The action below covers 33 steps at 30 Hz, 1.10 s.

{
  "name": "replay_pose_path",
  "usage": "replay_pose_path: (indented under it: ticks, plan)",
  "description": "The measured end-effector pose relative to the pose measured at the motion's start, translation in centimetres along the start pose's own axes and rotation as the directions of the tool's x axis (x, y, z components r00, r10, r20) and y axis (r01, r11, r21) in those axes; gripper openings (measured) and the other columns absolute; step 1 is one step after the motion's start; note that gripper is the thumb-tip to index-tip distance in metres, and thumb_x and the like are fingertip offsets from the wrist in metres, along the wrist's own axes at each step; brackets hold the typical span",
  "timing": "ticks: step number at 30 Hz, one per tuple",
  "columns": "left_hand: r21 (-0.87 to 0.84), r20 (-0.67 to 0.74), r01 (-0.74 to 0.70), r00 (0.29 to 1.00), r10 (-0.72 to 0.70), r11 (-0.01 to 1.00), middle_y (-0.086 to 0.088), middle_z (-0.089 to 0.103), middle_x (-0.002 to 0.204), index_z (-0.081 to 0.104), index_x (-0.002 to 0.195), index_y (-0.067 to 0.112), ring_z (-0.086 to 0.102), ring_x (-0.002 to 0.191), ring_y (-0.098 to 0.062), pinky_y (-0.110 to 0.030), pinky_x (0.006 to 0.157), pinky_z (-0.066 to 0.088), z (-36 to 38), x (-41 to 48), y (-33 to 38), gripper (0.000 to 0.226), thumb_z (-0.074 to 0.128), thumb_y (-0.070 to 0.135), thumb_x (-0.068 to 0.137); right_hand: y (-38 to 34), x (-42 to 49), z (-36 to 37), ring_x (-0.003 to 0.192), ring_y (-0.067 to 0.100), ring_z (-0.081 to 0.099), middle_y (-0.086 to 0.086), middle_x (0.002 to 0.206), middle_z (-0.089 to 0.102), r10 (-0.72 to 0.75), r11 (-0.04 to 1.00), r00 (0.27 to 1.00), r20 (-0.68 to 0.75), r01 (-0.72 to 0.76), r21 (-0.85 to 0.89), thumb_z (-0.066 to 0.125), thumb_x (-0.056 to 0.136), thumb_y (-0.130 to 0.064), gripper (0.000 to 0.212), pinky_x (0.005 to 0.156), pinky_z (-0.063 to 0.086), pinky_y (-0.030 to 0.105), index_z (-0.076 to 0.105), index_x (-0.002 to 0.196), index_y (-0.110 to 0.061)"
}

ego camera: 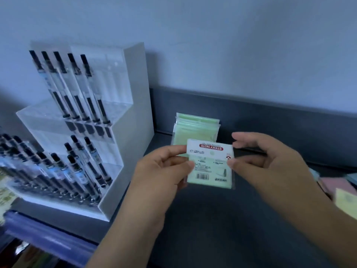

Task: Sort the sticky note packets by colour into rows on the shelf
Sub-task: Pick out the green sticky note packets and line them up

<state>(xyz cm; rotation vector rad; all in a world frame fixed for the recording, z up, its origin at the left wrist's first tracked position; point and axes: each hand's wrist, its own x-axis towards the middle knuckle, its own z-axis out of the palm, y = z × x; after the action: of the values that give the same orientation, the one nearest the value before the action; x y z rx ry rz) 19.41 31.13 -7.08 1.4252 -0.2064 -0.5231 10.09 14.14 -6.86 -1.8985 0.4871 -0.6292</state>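
Both my hands pinch a green packet [210, 165] — left hand [164, 171], right hand [264, 163] — label up to check colour; green stack [195, 130] lies just beyond.

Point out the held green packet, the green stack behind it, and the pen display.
held green packet [209, 171], head view, on its printed back.
green stack [195, 130], head view, on the front packet's face.
pen display [133, 105], head view, on its white side wall.
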Motion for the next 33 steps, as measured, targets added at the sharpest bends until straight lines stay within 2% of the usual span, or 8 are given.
replay_pose_path:
  ticks: [7,10,13,17,19,22,28,33]
  plan:
    - [0.046,-0.028,-0.076,0.997,0.078,0.996,0.004,0.078,0.078,0.072,0.088,0.015,0.073,0.067,-0.003,-0.011,0.050,0.048,-1.5,2.5,-0.8,0.020,0.069,-0.004,0.089,0.1,0.3,3.2,0.084,0.007,0.077,-0.012,0.089,0.079,0.173,0.984,0.981,-0.088,-0.168,0.055,0.082,0.082,-0.004,0.032,0.080,0.057,0.027,0.075,0.103,-0.028]
    - [0.038,-0.084,-0.135,0.987,0.138,0.990,0.003,0.078,0.080,0.073,0.088,0.017,0.075,0.074,-0.008,-0.012,0.053,0.050,-1.1,2.8,-1.6,0.018,0.071,-0.001,0.089,0.4,0.5,3.7,0.082,0.003,0.073,-0.016,0.087,0.077,0.160,0.984,0.974,-0.162,-0.170,-0.054,0.085,0.081,-0.014,0.027,0.077,0.057,0.025,0.075,0.099,-0.032]
    - [0.176,-0.193,-0.327,0.914,0.358,0.929,0.010,0.076,0.085,0.075,0.092,0.026,0.073,0.082,-0.007,-0.017,0.066,0.056,-0.5,2.5,-2.1,0.020,0.074,0.006,0.088,0.3,0.4,4.3,0.082,-0.001,0.069,-0.020,0.090,0.074,0.143,0.974,0.959,-0.245,-0.180,-0.136,0.087,0.076,-0.035,0.026,0.072,0.053,0.023,0.074,0.098,-0.037]
    - [0.492,-0.060,-0.530,0.771,0.634,0.691,0.011,0.069,0.090,0.073,0.098,0.029,0.066,0.088,-0.009,-0.032,0.076,0.055,0.8,2.2,-2.5,0.013,0.068,0.018,0.093,-1.7,0.0,5.5,0.086,0.024,0.076,0.003,0.090,0.080,0.255,0.939,0.967,0.017,-0.252,0.236,0.078,0.085,-0.033,0.017,0.081,0.063,0.040,0.082,0.093,-0.018]
    - [0.536,0.018,-0.572,0.743,0.669,0.621,0.011,0.066,0.084,0.071,0.091,0.023,0.064,0.083,-0.013,-0.037,0.070,0.054,1.3,2.4,-2.8,0.009,0.065,0.016,0.093,-2.2,0.2,5.7,0.086,0.034,0.076,0.012,0.087,0.079,0.240,0.932,0.969,0.060,-0.248,0.264,0.076,0.086,-0.032,0.023,0.083,0.063,0.047,0.081,0.089,-0.009]
    - [0.522,0.065,-0.564,0.774,0.630,0.640,0.012,0.067,0.083,0.072,0.088,0.022,0.065,0.081,-0.008,-0.034,0.068,0.055,1.2,2.9,-2.7,0.008,0.069,0.016,0.091,-1.9,1.0,5.6,0.081,0.033,0.076,0.011,0.081,0.079,0.261,0.941,0.965,-0.002,-0.254,0.224,0.077,0.087,-0.025,0.016,0.080,0.064,0.049,0.081,0.084,-0.010]
    - [0.382,0.009,-0.360,0.923,0.386,0.851,0.017,0.071,0.100,0.074,0.103,0.031,0.066,0.096,-0.002,-0.025,0.084,0.056,-0.6,4.1,-2.3,0.018,0.075,0.023,0.087,-0.3,1.9,5.0,0.067,0.018,0.072,0.006,0.076,0.078,0.206,0.973,0.978,-0.023,-0.202,0.113,0.073,0.090,-0.007,0.012,0.058,0.058,0.024,0.080,0.084,-0.014]
    - [0.636,-0.060,-0.185,0.956,0.287,0.749,0.015,0.064,0.110,0.065,0.116,0.029,0.062,0.098,-0.003,-0.027,0.083,0.055,-1.7,5.4,-2.2,0.035,0.071,0.017,0.083,1.6,2.3,5.8,0.075,0.024,0.076,0.006,0.083,0.080,0.289,0.939,0.955,0.070,-0.297,0.174,0.069,0.093,-0.002,0.014,0.068,0.063,0.030,0.078,0.091,-0.012]
